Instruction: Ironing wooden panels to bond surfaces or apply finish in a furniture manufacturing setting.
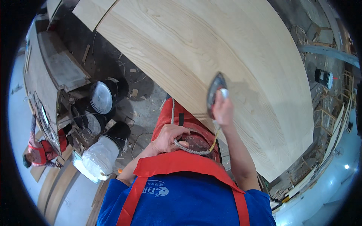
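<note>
My right hand (223, 109) is closed around the handle of a clothes iron (212, 92) over the wood panel (181, 45). The iron's pointed tip faces away from me. Whether its whole sole touches the wood I cannot tell. A braided grey cord (192, 151) with a yellow stretch runs from the iron's back end down in a loop to my left hand. That left hand (171, 137) is held in front of my red apron (181, 122), with the cord pinched between thumb and fingers. The pale, grained panel reaches from near my body to the far side.
On the left floor stand dark buckets, one with a pale lid (102, 98), and a bucket in clear plastic (98, 158). Wood scraps (134, 92) lie nearby. A person in red (47, 150) works at another panel, far left. A black bucket (323, 78) stands at right.
</note>
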{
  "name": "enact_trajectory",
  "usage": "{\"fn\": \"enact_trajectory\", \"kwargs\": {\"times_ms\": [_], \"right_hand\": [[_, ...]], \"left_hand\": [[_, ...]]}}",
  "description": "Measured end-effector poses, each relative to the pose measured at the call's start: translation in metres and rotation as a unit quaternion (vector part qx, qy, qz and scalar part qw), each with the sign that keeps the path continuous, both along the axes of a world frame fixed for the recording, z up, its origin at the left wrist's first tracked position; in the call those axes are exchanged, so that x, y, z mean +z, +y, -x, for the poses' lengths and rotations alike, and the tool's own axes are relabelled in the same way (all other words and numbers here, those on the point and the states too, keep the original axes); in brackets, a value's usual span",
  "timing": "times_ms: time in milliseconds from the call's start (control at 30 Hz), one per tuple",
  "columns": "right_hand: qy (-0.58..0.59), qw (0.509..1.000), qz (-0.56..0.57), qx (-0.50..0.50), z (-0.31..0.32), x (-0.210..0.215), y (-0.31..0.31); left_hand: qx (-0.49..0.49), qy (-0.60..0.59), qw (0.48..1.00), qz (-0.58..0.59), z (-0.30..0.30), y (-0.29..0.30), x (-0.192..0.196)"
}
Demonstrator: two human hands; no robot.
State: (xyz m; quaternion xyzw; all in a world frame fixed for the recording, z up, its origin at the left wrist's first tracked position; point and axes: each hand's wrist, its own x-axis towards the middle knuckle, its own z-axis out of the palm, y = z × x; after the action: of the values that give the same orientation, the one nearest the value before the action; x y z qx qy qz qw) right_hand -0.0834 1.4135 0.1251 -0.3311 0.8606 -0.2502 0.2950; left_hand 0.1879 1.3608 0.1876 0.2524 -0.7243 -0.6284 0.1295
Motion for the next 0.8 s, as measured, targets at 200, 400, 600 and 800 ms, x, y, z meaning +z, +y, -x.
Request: {"fn": "enact_trajectory", "kwargs": {"times_ms": [200,400,600,800], "right_hand": [[-0.058,0.985,0.007,0.16,-0.06,-0.001,-0.152],[-0.069,0.956,-0.037,0.282,-0.05,0.003,-0.171],[-0.038,0.968,-0.003,0.249,0.044,-0.002,-0.047],[-0.014,0.962,-0.003,0.274,0.114,-0.008,0.016]], "left_hand": [[-0.008,-0.012,1.0,-0.005,-0.004,-0.051,-0.004],[0.012,-0.021,1.0,0.01,-0.001,-0.044,-0.005],[0.12,-0.176,0.977,-0.002,0.022,0.024,-0.024],[0.094,-0.165,0.947,-0.257,0.017,0.082,-0.068]]}}
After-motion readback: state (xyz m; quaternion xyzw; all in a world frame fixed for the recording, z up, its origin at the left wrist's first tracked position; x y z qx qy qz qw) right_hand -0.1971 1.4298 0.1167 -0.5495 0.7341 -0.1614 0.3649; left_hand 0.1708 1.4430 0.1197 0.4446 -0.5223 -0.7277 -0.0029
